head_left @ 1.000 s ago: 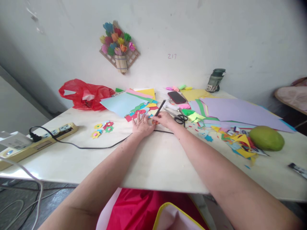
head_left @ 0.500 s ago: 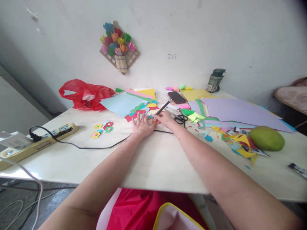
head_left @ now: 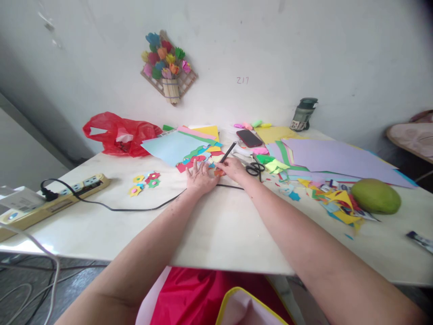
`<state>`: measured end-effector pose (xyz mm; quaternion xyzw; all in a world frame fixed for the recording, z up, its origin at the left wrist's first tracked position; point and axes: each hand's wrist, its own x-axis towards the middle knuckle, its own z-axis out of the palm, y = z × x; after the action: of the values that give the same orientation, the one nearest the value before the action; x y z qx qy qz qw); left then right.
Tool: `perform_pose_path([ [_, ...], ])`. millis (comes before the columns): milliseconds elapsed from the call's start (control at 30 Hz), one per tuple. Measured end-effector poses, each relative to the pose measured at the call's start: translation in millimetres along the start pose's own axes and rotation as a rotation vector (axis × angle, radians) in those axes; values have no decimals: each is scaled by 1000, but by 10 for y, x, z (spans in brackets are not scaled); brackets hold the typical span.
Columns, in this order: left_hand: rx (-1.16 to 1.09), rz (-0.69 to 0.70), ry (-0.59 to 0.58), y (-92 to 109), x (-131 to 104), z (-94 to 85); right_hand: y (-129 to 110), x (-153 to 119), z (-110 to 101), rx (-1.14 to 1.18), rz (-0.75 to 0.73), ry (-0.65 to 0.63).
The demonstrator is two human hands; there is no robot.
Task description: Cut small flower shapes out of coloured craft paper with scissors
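One black pen [head_left: 228, 152] is gripped, slanting, in the right hand [head_left: 233, 169], near an orange paper piece [head_left: 219, 172] on the table [head_left: 219, 234]. The left hand [head_left: 202, 178] is laid palm down, spread wide, just left. Black scissors [head_left: 255, 169] are seen just to the right.

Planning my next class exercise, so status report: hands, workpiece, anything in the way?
Left hand flat, fingers spread. Right hand gripping black pencil-like stick, orange paper piece between hands. Black scissors beside right hand; black cord running past both wrists.
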<state>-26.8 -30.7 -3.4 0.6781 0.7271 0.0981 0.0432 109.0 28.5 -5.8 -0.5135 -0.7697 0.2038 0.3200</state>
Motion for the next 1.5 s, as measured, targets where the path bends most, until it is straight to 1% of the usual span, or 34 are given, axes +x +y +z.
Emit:
perform_pose_path([
  [233, 2, 3, -9, 1, -10, -16, -49, -18, -17, -17, 13, 1],
  [567, -6, -6, -6, -1, 3, 4, -97, -36, -37, -78, 50, -33],
  [1133, 5, -6, -5, -7, 13, 17, -90, -30, -36, -66, 36, -15],
  [1500, 8, -4, -17, 8, -9, -19, -65, -29, -26, -41, 0, 12],
])
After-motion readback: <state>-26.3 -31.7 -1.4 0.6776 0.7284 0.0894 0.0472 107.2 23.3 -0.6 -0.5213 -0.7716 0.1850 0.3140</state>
